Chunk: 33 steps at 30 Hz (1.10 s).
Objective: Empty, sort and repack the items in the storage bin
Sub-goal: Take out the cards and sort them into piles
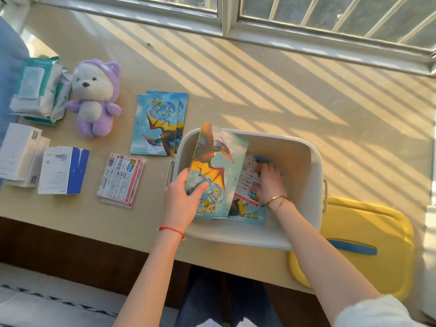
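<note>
A white storage bin [297,147] stands at the table's near edge. My left hand [181,197] grips a dinosaur picture book [217,166], tilted up over the bin's left side. My right hand [269,180] is down inside the bin, fingers closed on a printed packet [247,182] that lies on another dinosaur book [247,212]. A blue item [263,158] shows just beyond the fingers. Sorted on the table to the left lie two dinosaur books [157,123], a stack of printed packets [121,180], a blue-and-white box [63,169] and a purple plush bear [95,97].
The bin's yellow lid [368,223] with a blue handle lies at the right, over the table edge. White boxes [20,154] and wet-wipe packs [40,90] sit at the far left. A window frame [226,22] runs along the back. Sunlit tabletop [283,79] stretches behind the bin.
</note>
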Tool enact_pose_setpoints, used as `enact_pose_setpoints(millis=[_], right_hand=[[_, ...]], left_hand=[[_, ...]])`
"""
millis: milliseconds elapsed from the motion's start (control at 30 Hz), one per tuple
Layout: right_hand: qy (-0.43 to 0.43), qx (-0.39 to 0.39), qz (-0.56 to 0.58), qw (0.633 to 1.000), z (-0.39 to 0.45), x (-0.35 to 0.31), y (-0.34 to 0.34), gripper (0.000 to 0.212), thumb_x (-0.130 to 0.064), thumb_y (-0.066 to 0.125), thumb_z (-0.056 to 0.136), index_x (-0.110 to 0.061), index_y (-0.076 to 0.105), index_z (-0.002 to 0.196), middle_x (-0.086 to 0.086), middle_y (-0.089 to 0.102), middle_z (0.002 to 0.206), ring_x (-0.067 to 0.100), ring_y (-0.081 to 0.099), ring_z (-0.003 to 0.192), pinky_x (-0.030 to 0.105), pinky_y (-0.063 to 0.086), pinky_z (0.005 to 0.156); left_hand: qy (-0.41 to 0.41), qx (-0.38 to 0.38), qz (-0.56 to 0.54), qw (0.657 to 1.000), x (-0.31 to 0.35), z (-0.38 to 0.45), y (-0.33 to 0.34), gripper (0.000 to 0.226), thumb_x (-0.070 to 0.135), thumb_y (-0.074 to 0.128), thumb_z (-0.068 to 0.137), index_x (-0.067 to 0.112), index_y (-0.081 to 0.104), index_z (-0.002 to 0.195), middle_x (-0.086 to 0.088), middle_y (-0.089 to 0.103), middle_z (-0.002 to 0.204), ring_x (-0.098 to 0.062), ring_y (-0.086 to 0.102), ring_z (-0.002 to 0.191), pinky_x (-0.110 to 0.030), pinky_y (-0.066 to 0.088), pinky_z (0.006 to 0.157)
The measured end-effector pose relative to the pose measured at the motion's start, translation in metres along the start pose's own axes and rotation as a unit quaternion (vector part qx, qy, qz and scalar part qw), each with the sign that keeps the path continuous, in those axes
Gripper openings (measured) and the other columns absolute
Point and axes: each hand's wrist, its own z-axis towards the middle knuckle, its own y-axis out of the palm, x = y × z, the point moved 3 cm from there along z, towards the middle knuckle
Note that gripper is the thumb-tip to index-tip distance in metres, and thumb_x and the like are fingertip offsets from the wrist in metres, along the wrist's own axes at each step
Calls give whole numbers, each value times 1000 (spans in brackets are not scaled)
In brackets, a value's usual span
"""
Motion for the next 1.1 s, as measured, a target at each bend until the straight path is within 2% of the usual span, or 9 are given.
enact_pose_setpoints(millis=[100,200,400,500,567,633,800,967,1100], right_hand=[[26,-22,28,999,1,2,-2,42,-22,71,79,-11,47,112,11,50,116,30,48,111,37,38,92],[59,-33,152,986,-9,2,-12,26,-13,65,85,-10,45,102,11,58,104,30,61,98,35,50,74],[33,52,385,921,-75,-12,-64,32,-12,62,88,-21,49,116,-3,68,105,5,68,84,15,54,58],[-2,86,444,892,-109,-18,-91,36,-11,65,87,-25,48,116,-3,70,107,4,68,90,18,57,68],[-25,93,500,861,-128,-22,-105,39,-7,65,87,-21,48,119,2,68,111,12,69,97,28,59,77],[-42,86,550,830,-146,-28,-121,40,-4,65,87,-20,47,120,6,67,112,19,69,98,36,60,77],[-77,81,585,803,-175,-54,-153,44,-6,69,83,-23,46,117,10,68,112,24,71,94,38,60,74],[-106,73,582,803,-189,-97,-169,46,-5,71,82,-21,46,117,8,70,106,23,72,89,33,60,69],[-115,70,587,799,-186,-138,-169,45,-2,71,81,-21,47,115,10,70,105,24,72,89,33,60,67]], left_hand=[[-4,12,-10,1000,2,-5,-5,20,27,69,85,26,59,103,15,67,94,0,64,91,-23,57,68],[-8,23,-37,999,4,-13,-12,22,27,69,85,26,59,105,13,68,97,-3,66,92,-26,58,69],[-12,53,-92,994,19,-38,-36,25,27,70,84,24,61,107,9,70,98,-3,68,89,-31,60,69],[-11,59,-115,991,28,-54,-51,22,25,71,84,27,62,104,8,71,95,-3,69,88,-34,60,71],[-11,66,-127,990,33,-65,-62,21,25,72,83,31,62,101,7,72,95,-4,69,88,-37,60,72],[-8,76,-141,987,39,-78,-75,20,24,72,83,33,63,99,5,73,95,-7,69,89,-40,59,75],[1,95,-171,981,49,-107,-108,20,21,71,84,29,64,100,5,73,97,-8,69,92,-38,58,78],[4,115,-177,977,47,-119,-146,19,21,71,83,27,63,100,5,72,97,-8,69,92,-31,58,74],[-6,117,-177,977,33,-104,-180,24,24,72,83,21,63,105,4,72,98,-10,69,92,-35,59,75]])
